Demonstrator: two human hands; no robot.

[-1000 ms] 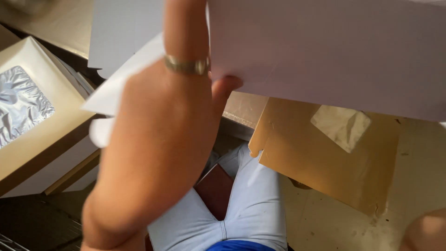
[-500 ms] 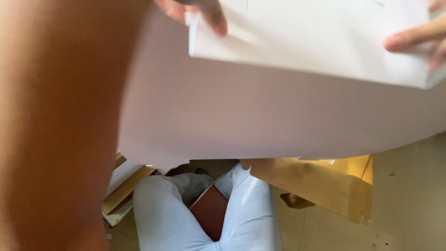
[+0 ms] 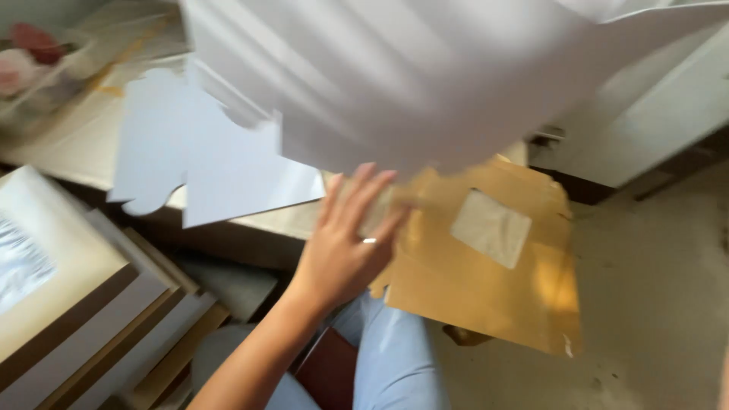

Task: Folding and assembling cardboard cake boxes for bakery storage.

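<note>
Reaching with fingers spread, my left hand (image 3: 345, 250) has let go of the white card sheets (image 3: 425, 83), now lifted blurrily overhead, and touches the gold windowed box blank (image 3: 486, 281) leaning beside my knee; my right hand seems out of view.

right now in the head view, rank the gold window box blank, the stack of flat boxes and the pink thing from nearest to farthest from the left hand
From the left hand:
1. Gold window box blank, touching its fingertips, to the right.
2. Stack of flat boxes, lower left.
3. Pink thing, blurred, top left corner.
</note>
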